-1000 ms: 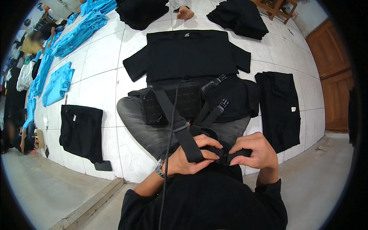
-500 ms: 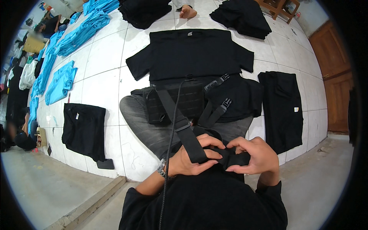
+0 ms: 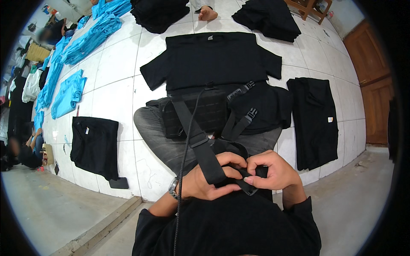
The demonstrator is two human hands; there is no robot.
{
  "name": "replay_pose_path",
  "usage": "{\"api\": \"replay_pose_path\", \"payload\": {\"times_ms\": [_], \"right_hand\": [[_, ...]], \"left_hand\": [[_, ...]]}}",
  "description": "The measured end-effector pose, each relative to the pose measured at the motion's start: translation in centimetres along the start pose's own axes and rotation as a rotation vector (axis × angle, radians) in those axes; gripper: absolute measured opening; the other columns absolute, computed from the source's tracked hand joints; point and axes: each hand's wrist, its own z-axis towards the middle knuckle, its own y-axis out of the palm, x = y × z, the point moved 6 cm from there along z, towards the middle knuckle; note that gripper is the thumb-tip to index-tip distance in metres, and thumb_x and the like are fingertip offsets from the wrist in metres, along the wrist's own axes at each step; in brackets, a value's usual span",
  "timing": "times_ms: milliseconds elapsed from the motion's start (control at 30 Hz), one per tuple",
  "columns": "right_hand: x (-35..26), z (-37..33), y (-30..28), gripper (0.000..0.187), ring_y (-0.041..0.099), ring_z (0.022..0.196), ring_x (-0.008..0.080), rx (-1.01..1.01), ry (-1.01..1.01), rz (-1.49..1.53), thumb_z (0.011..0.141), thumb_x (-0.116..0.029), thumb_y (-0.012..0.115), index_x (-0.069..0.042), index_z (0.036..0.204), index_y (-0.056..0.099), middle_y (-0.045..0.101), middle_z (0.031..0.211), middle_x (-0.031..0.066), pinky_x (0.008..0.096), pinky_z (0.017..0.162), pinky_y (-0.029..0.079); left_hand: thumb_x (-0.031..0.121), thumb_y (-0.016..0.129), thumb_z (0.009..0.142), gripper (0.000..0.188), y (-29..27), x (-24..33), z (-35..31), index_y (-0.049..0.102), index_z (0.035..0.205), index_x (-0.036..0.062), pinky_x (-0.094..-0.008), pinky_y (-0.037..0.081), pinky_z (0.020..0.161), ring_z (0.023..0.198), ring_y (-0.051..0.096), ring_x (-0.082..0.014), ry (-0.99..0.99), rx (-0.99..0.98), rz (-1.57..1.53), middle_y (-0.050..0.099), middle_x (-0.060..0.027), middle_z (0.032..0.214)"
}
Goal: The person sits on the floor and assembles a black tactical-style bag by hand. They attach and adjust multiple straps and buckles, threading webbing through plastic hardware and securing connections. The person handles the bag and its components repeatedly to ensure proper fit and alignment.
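Close to my body, my left hand (image 3: 215,177) is closed on a black webbing strap (image 3: 206,160), which runs over its fingers and up to a black bag (image 3: 171,119) in my lap. My right hand (image 3: 275,173) pinches the same strap work near a dark buckle (image 3: 249,187); part of it is hidden by my fingers. Two loose black side-release buckle ends (image 3: 241,91) lie on the bag's right side. A thin black cord (image 3: 186,147) hangs down across my left wrist. Beyond my knees a black T-shirt (image 3: 213,59) lies spread on the floor.
Folded black garments lie at left (image 3: 94,141) and right (image 3: 314,123). Black piles (image 3: 267,19) stand farther off, near a person's bare foot (image 3: 207,13). Blue garments (image 3: 92,40) line the left, with people beyond. A dark phone-like slab (image 3: 118,183) sits by the left garment. A wooden door (image 3: 371,81) is at right.
My right hand has shifted left, closer to my left hand, and its fingers have curled tighter. A buckle now shows below the fingers. The cord has swung slightly left.
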Motion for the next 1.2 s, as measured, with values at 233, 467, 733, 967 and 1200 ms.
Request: {"api": "replay_pose_path", "payload": {"times_ms": [233,467,733,967,1200], "right_hand": [[-3.2,-1.9,-3.2,0.024,0.052,0.065,0.0156,0.141,-0.196,0.236,0.084,-0.006,0.079,-0.003,0.077,0.056,0.057,0.072,0.0053,0.0321,0.062,0.039],[-6.2,-2.8,-5.3,0.030,0.048,0.061,0.0090,0.539,-0.290,0.272,0.082,-0.025,0.080,-0.007,0.075,0.057,0.055,0.068,0.0010,0.0269,0.058,0.036],[-9.8,-3.0,-5.8,0.030,0.044,0.060,0.0069,0.646,-0.383,0.200,0.083,-0.023,0.077,-0.007,0.075,0.053,0.052,0.068,-0.0002,0.0256,0.056,0.033],[-10.5,-3.5,-8.7,0.032,0.038,0.062,0.0035,0.696,-0.276,0.132,0.086,-0.030,0.072,-0.009,0.078,0.050,0.046,0.069,-0.0035,0.0236,0.057,0.028],[-10.6,-5.0,-11.4,0.030,0.037,0.062,0.0029,0.665,-0.232,0.104,0.088,-0.032,0.066,-0.011,0.078,0.048,0.045,0.069,-0.0039,0.0244,0.057,0.027]], "left_hand": [[0.020,0.061,0.095,0.044,-3.0,3.5,0.8,0.066,0.134,-0.0004,-0.0554,0.040,0.119,0.143,0.054,-0.0461,0.169,-0.061,0.139,0.052,-0.0307,0.157],[0.052,0.059,0.096,0.082,-4.9,5.5,2.5,0.051,0.155,-0.0031,-0.0499,0.041,0.120,0.146,0.054,-0.0415,-0.180,0.083,-0.486,0.045,-0.0291,0.163],[0.071,0.064,0.084,0.098,-6.6,7.9,4.2,0.056,0.153,0.0010,-0.0558,0.040,0.121,0.145,0.054,-0.0467,-0.217,0.220,-0.349,0.047,-0.0334,0.161],[0.076,0.053,0.092,0.091,-7.6,7.3,4.9,0.068,0.142,0.0012,-0.0560,0.033,0.123,0.150,0.048,-0.0444,-0.047,0.259,-0.141,0.046,-0.0319,0.162],[0.059,0.065,0.090,0.070,-8.6,6.5,4.8,0.076,0.132,0.0048,-0.0575,0.039,0.120,0.146,0.052,-0.0466,0.019,0.352,0.043,0.050,-0.0323,0.159]]}}
